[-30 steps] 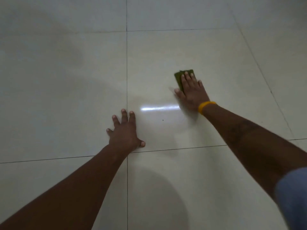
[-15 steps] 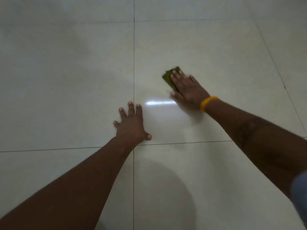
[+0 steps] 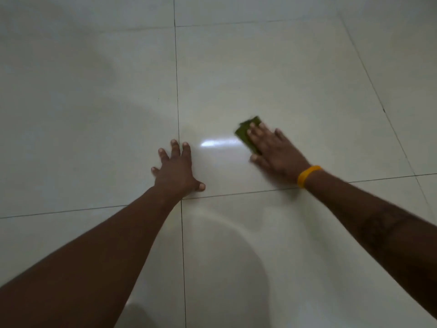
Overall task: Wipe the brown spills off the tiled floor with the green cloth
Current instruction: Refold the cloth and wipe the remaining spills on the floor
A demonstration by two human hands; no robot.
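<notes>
Green cloth [image 3: 247, 136] pinned flat to the tiled floor [image 3: 295, 86] beneath right hand [image 3: 275, 151]; grip apart, fingers extended over cloth, not curled around it. Far and left edges of cloth exposed past fingertips. Left hand [image 3: 176, 175] splayed, palm down on bare tile, grip apart, holding nothing. Glossy pale tiles, dark thin grout lines, bright reflected streak between hands. Yellow band [image 3: 307, 175] on right wrist. Right hand blurred.
</notes>
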